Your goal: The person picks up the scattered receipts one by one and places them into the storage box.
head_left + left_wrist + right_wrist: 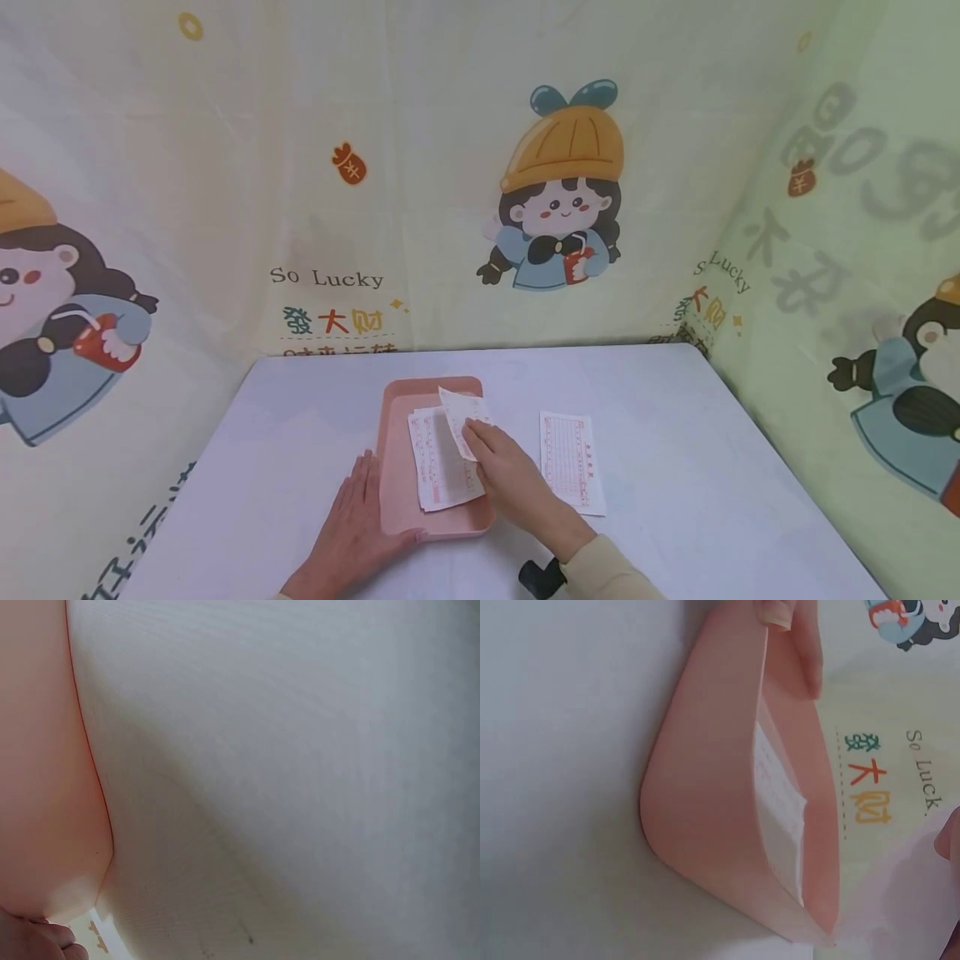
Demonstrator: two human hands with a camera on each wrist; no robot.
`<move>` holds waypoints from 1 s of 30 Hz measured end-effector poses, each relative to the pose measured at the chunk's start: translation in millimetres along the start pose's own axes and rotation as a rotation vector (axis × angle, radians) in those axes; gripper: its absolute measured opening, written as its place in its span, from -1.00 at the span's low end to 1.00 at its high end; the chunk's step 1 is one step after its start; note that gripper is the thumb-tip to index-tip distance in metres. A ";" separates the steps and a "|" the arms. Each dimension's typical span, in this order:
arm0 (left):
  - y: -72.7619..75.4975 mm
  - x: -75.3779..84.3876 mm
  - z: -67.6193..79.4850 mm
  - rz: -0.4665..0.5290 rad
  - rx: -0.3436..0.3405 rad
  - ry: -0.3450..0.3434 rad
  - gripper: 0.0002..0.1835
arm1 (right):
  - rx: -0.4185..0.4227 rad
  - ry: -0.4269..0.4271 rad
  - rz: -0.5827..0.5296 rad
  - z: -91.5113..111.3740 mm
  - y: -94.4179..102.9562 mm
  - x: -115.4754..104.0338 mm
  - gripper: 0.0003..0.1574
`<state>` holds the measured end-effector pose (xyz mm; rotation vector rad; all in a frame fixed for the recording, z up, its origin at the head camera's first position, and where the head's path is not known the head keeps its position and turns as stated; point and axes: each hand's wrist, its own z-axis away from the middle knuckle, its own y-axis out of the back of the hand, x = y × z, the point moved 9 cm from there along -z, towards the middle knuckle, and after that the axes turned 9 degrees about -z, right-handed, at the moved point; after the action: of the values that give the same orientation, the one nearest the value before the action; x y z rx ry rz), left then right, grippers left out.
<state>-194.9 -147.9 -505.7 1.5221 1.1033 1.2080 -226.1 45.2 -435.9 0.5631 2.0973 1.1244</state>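
A pink tray (397, 508) lies on the white table, holding a small pile of white slips printed in red (444, 483). My left hand (352, 525) rests along the tray's left side with its fingers straight and its thumb at the near rim. Above the pile, my right hand (517, 483) pinches one printed paper slip (459, 410) between thumb and fingers, the sheet tilted upward. In the right wrist view, the tray's outer wall (705, 765) hides most of the pile, and the slip (915, 885) shows blurred at the lower right.
To the right of the tray, another printed sheet (572, 458) lies flat on the table (660, 467). A black strap-like piece (542, 577) sits at my right wrist. Behind and beside the table hang cream cloths (442, 250) with cartoon prints.
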 end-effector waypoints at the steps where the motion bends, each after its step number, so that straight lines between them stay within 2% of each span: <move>1: 0.1 0.1 -0.1 -0.004 0.001 -0.001 0.40 | -0.008 0.006 0.008 -1.0 -1.8 -1.9 -0.35; 8: -2.0 -0.8 -0.1 -0.013 -0.012 0.000 0.42 | -0.036 0.055 0.055 -6.8 -16.4 -12.1 -0.41; 15: -3.2 -0.6 -1.2 -0.009 -0.015 0.003 0.42 | -0.135 -0.027 0.055 -5.7 -37.4 -6.5 -0.42; 19: -4.4 -0.9 -1.1 -0.009 -0.021 0.014 0.42 | -0.185 -0.034 0.050 -2.7 -45.2 -4.9 -0.32; 25: -3.3 0.2 -0.8 -0.021 -0.013 0.004 0.41 | -0.220 -0.023 0.019 3.7 -47.1 -3.1 -0.17; 30: -2.9 0.3 -0.3 -0.022 -0.010 0.004 0.40 | -0.196 -0.066 -0.020 6.4 -38.4 2.2 -0.18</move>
<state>-195.5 -146.9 -508.5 1.4976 1.1120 1.2001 -224.9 29.6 -471.6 0.4781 1.9059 1.2656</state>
